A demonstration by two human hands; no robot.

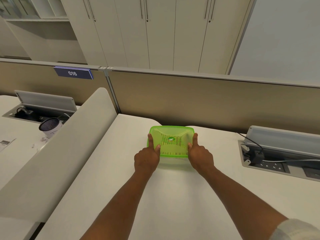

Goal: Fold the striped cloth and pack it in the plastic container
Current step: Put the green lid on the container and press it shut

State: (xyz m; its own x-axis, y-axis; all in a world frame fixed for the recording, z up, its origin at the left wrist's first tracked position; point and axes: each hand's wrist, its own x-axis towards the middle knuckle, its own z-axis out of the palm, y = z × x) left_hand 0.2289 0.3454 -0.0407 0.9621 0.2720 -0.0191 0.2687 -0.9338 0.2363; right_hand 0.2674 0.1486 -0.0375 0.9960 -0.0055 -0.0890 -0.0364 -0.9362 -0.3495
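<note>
The left hand [147, 159] is pressed against the left end of the plastic container [173, 163], with the thumb laid along the lid [171, 141] and the forefinger stretched up the lid's left edge; the other fingers are hidden at the container's side. The right hand [199, 157] is set in the same way at the right end, thumb on the lid, forefinger up along the right edge. Both hands are closed on the container from opposite ends.

The container is placed on the white desk [173, 196], near its far edge and just short of the tan partition [190, 101]. Its long axis is laid left to right, parallel to the partition, with one long side turned toward the person. The green see-through lid is seated on top, and the striped cloth [174, 147] is seen through it, folded inside, its stripes mostly crossing the short way.

Bare desk is left on the near side, between the forearms, and to either side of the container. A cable box [277, 156] is sunk in the desk well to the right, and a curved white divider [69, 144] bounds the desk on the left.
</note>
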